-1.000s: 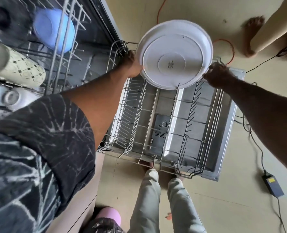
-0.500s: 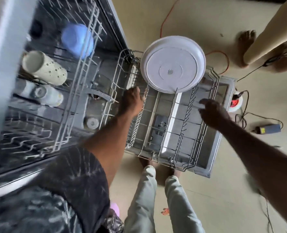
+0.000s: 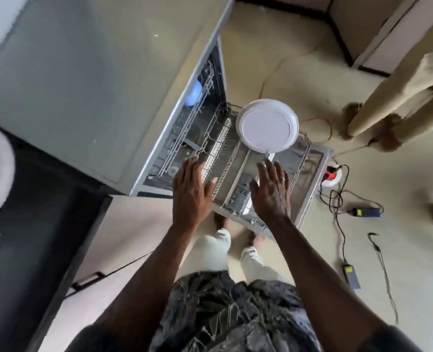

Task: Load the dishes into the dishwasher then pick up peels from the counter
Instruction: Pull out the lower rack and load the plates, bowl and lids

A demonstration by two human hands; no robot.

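A large white plate [image 3: 267,125] stands on edge at the far end of the pulled-out lower dishwasher rack [image 3: 223,158], its underside toward me. My left hand [image 3: 191,190] hovers over the rack's left side with fingers spread and straight, holding nothing. My right hand [image 3: 271,190], a ring on one finger, hovers over the rack's middle, fingers straight, well short of the plate. A blue bowl [image 3: 194,96] sits inside the dishwasher's upper rack.
The open dishwasher door [image 3: 312,179] lies flat under the rack. The grey counter top [image 3: 96,80] runs at left. Another person's bare feet [image 3: 352,120] stand at right. Cables and power adapters [image 3: 365,212] and an orange cord [image 3: 319,121] lie on the floor.
Both hands have let go of the plate and drawn back toward me, opening above the rack. The plate stays standing in the rack. The view has risen, so the counter top shows.
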